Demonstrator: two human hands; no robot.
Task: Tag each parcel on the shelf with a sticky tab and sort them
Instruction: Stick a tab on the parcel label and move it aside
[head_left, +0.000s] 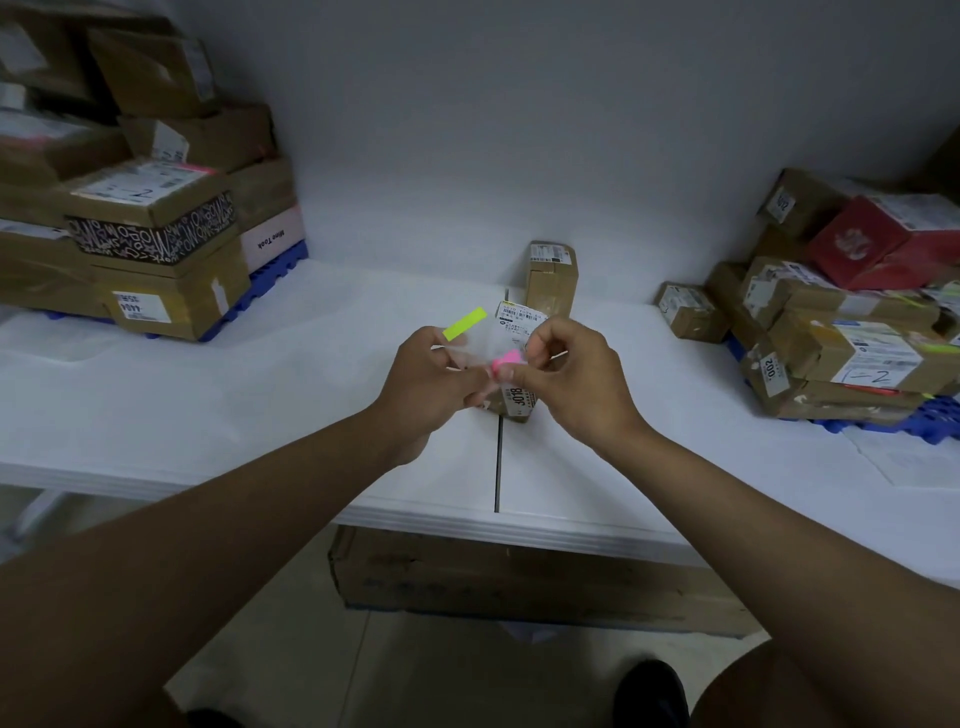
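My left hand (434, 384) holds a clear sheet of sticky tabs, with a yellow-green tab (465, 323) sticking up from it. My right hand (563, 376) pinches a pink tab (505, 361) at the sheet's lower edge. Both hands hover just above a small brown parcel (514, 400) with a white label reading 3018, lying on the white shelf (311, 395). Most of that parcel is hidden by my hands. A second small cardboard parcel (551, 278) stands upright just behind it.
A stack of cardboard parcels (150, 228) sits on a blue pallet at the left. Another pile (831, 322) with a red box (862, 241) lies on a blue pallet at the right. A large flat carton (509, 582) lies under the shelf.
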